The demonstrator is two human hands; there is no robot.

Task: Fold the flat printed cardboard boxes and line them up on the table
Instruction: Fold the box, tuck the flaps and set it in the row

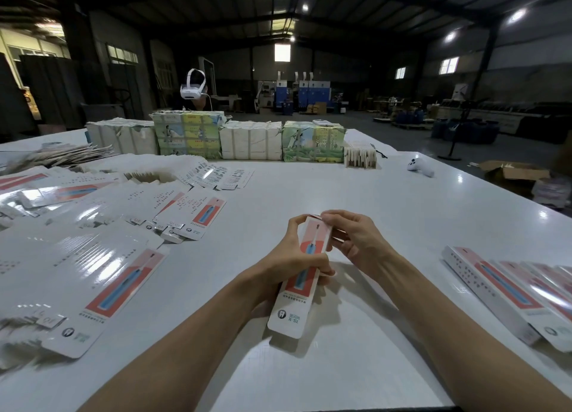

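Left hand (291,257) grips box (291,306) midway — right hand (356,241) pinches top.

White glossy table (340,195) seen filling middle and lower frame. Flat printed boxes (102,288) spread in overlapping piles across left side. Folded boxes (501,291) lined side by side, touching, at lower right edge. Wrapped bundles (250,139) ranged in row along far edge, upper centre. Small card stack (360,156) set just right of bundles. White controller (421,167) laid apart, upper right.
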